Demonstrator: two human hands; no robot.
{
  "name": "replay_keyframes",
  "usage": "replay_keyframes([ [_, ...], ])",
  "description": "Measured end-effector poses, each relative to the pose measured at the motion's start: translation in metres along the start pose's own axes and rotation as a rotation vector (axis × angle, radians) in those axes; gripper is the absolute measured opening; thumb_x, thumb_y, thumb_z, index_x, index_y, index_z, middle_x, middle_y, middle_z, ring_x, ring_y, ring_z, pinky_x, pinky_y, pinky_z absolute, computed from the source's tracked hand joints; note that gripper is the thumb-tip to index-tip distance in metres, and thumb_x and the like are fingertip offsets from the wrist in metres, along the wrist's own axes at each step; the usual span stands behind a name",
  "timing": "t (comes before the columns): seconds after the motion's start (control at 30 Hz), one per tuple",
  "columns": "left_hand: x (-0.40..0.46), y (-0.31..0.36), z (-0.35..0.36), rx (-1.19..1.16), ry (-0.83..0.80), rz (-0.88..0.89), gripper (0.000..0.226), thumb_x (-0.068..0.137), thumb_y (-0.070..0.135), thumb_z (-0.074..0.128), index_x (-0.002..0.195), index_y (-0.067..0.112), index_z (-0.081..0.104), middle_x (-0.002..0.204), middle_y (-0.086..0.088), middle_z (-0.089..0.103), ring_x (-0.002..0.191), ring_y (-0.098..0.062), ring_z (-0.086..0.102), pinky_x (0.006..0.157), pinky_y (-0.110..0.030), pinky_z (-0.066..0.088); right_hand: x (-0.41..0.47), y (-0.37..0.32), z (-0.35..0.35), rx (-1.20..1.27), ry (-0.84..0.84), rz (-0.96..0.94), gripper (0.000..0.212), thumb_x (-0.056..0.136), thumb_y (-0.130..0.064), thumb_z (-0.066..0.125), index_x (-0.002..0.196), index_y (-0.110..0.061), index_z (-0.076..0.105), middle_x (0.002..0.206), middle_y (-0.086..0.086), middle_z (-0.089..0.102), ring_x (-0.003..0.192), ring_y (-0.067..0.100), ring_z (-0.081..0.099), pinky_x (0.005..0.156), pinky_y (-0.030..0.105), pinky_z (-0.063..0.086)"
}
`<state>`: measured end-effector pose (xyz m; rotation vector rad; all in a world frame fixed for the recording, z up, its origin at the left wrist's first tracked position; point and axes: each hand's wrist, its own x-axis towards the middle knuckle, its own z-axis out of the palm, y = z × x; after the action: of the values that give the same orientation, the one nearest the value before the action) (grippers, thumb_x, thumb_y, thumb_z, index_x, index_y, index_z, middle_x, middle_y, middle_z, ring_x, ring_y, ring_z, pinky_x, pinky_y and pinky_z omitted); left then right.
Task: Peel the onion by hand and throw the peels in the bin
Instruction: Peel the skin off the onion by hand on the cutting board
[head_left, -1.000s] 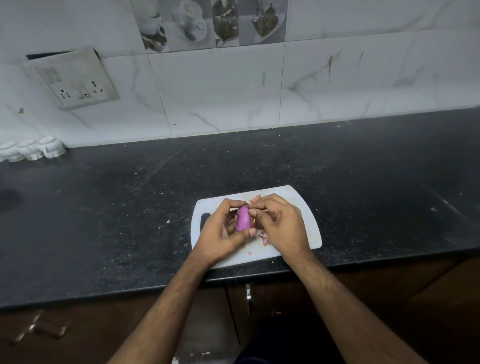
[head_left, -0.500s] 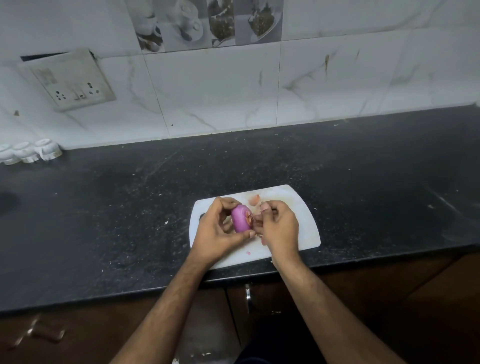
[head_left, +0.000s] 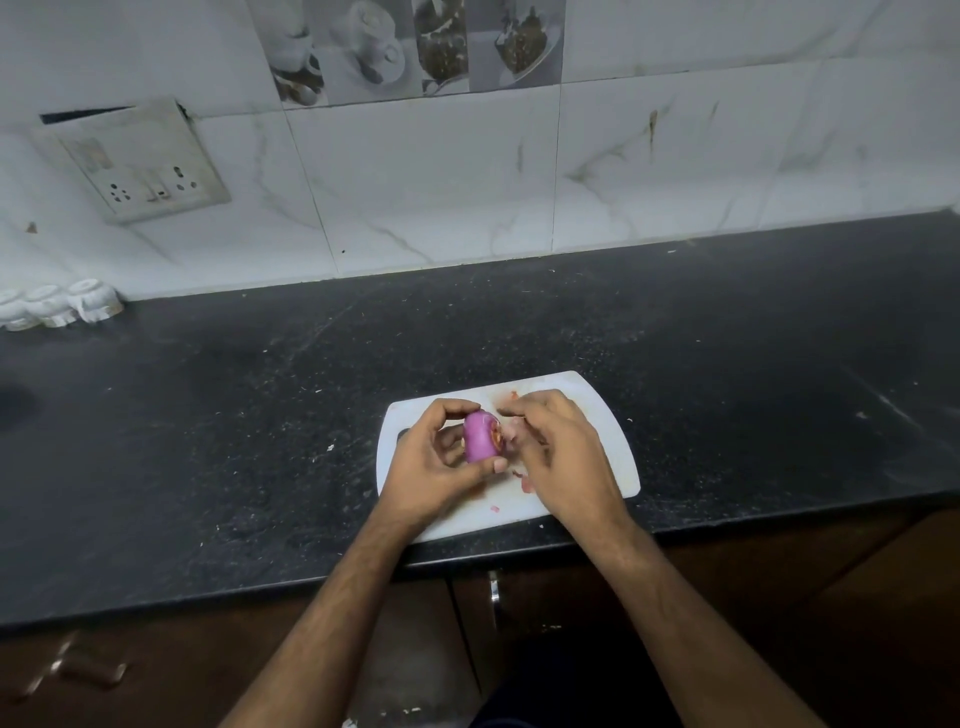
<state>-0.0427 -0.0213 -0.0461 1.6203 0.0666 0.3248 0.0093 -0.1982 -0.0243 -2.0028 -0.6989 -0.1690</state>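
While the left hand (head_left: 434, 467) curls round the onion (head_left: 480, 436), thumb under it and fingers arched over its top, the purple bulb sits just above the white cutting board (head_left: 618, 441) with its brownish end turned toward the right hand (head_left: 561, 457). That right hand's fingers are bent beside the onion's end, but its back faces the camera and the fingertips are blurred, so I cannot tell whether they pinch a strip of peel or merely touch the bulb. Pinkish matter shows between the two hands; whether it is loose skin or still attached is unclear.

Compared with half a second ago, the right hand has rolled over and spread wider, now covering more of the board, and the onion is turned a little so more of its smooth purple side shows.

Small peel scraps (head_left: 525, 483) lie on the board near the right hand, and one fleck sits near its front edge. The board rests at the front of a dark speckled countertop (head_left: 260, 441). Its handle slot is mostly hidden behind the left hand. Three small white objects (head_left: 57, 306) stand at the wall, cut off by the left edge.
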Motion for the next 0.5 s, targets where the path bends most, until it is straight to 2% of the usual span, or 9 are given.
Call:
replay_keyframes([
  [0.03, 0.0, 0.001, 0.0, -0.024, -0.008, -0.017, 0.071, 0.063, 0.017, 0.099, 0.123, 0.013, 0.061, 0.121, 0.001, 0.074, 0.111, -0.023, 0.074, 0.097, -0.049, 0.06, -0.001, 0.0, 0.002, 0.013, -0.032, -0.036, 0.026, 0.102, -0.025, 0.059, 0.125, -0.028, 0.07, 0.117, -0.019, 0.056, 0.111, 0.008, 0.056, 0.084, 0.03, 0.056],
  [0.13, -0.001, 0.001, -0.003, -0.082, -0.027, -0.061, 0.067, 0.066, 0.006, 0.096, 0.122, 0.01, 0.061, 0.117, 0.0, 0.076, 0.108, -0.023, 0.074, 0.084, -0.043, 0.064, -0.003, 0.004, 0.008, 0.026, -0.018, -0.053, 0.028, 0.098, -0.022, 0.067, 0.123, -0.029, 0.074, 0.113, -0.017, 0.061, 0.117, 0.005, 0.051, 0.096, 0.032, 0.052],
  [0.23, -0.001, 0.004, -0.004, -0.134, -0.032, -0.103, 0.07, 0.063, 0.01, 0.099, 0.122, 0.01, 0.062, 0.122, -0.011, 0.074, 0.111, -0.031, 0.073, 0.069, -0.043, 0.066, -0.002, 0.007, 0.011, 0.074, 0.055, -0.069, 0.022, 0.093, -0.023, 0.073, 0.114, -0.026, 0.079, 0.104, -0.018, 0.066, 0.112, 0.002, 0.051, 0.09, 0.031, 0.054],
  [0.33, 0.0, 0.004, -0.005, -0.169, -0.033, -0.129, 0.072, 0.063, 0.011, 0.098, 0.124, 0.006, 0.061, 0.123, -0.011, 0.074, 0.113, -0.034, 0.073, 0.063, -0.043, 0.066, -0.002, 0.007, 0.015, 0.107, 0.11, -0.046, 0.014, 0.09, -0.023, 0.077, 0.102, -0.026, 0.082, 0.098, -0.022, 0.066, 0.109, 0.002, 0.051, 0.074, 0.032, 0.056],
  [0.5, 0.0, 0.004, -0.007, -0.194, -0.042, -0.143, 0.068, 0.069, 0.0, 0.094, 0.127, 0.003, 0.06, 0.124, -0.017, 0.073, 0.114, -0.042, 0.072, 0.061, -0.042, 0.065, 0.001, 0.01, 0.019, 0.148, 0.114, 0.052, 0.014, 0.089, -0.02, 0.077, 0.098, -0.03, 0.08, 0.096, -0.03, 0.063, 0.108, 0.004, 0.056, 0.075, 0.042, 0.06],
])
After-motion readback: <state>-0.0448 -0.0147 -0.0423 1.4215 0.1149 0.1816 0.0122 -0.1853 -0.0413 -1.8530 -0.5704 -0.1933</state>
